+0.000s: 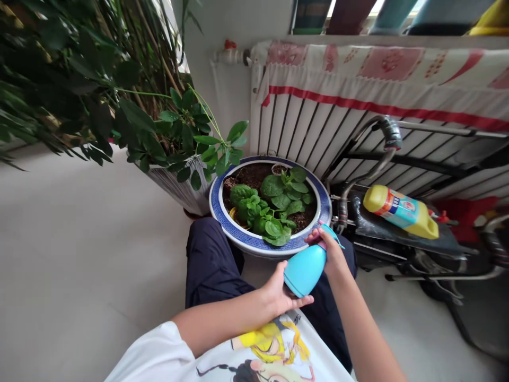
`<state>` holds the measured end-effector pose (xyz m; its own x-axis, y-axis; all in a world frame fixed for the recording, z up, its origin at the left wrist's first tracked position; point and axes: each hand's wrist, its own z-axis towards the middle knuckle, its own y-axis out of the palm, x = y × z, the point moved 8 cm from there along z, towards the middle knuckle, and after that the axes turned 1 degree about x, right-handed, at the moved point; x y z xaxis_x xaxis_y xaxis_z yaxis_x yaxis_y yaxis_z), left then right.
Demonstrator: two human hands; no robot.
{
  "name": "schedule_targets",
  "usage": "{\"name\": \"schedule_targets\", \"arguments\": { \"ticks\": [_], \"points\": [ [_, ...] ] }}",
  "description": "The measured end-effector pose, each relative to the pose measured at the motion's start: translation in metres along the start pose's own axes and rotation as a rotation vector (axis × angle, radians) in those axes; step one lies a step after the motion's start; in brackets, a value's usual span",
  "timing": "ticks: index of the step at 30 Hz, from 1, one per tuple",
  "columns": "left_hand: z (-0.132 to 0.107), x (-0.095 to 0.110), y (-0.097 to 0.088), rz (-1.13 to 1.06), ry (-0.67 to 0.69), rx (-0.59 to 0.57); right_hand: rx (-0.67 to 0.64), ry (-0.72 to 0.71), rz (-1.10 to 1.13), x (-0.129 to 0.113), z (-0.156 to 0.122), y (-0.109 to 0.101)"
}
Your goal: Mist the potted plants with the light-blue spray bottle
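Observation:
A turquoise spray bottle (305, 269) with a pink neck lies tilted across my lap, its head pointing up and to the right. My right hand (334, 254) is wrapped round the neck near the head. Cupped against the wide base is my left hand (278, 295), thumb on one side and fingers beneath. Just beyond the bottle stands a large round planter (219, 208) with a blue patterned rim. Leafy green plants (274, 204) grow in its dark soil (250, 174).
A tall leafy plant (151, 122) leans in from the left. Behind the planter is a white radiator (286, 124) under a patterned cloth (389, 66). On the right, a yellow bottle (401, 211) lies on the black seat of a metal-framed walker (397, 233).

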<state>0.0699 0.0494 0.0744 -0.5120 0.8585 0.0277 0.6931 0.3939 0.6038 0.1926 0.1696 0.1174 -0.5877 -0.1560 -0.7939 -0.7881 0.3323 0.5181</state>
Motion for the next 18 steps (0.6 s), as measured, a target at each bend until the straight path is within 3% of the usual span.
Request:
{"name": "schedule_targets", "arguments": {
  "ticks": [4, 6, 10, 15, 18],
  "points": [
    [-0.010, 0.007, -0.013, -0.022, -0.086, 0.049, -0.154, -0.098, -0.057, 0.006, -0.010, 0.038],
    [-0.014, 0.018, -0.020, -0.031, -0.068, 0.062, -0.181, -0.155, -0.089, 0.010, -0.011, 0.055],
    [-0.023, 0.044, -0.028, -0.071, 0.053, 0.048, -0.246, -0.250, -0.143, 0.007, -0.013, 0.088],
    [-0.038, 0.061, -0.030, -0.165, 0.178, 0.066, -0.451, -0.304, -0.224, -0.004, -0.020, 0.134],
    [-0.051, 0.074, -0.030, -0.167, 0.342, 0.075, -0.513, -0.346, -0.234, -0.014, -0.026, 0.154]
  ]
}}
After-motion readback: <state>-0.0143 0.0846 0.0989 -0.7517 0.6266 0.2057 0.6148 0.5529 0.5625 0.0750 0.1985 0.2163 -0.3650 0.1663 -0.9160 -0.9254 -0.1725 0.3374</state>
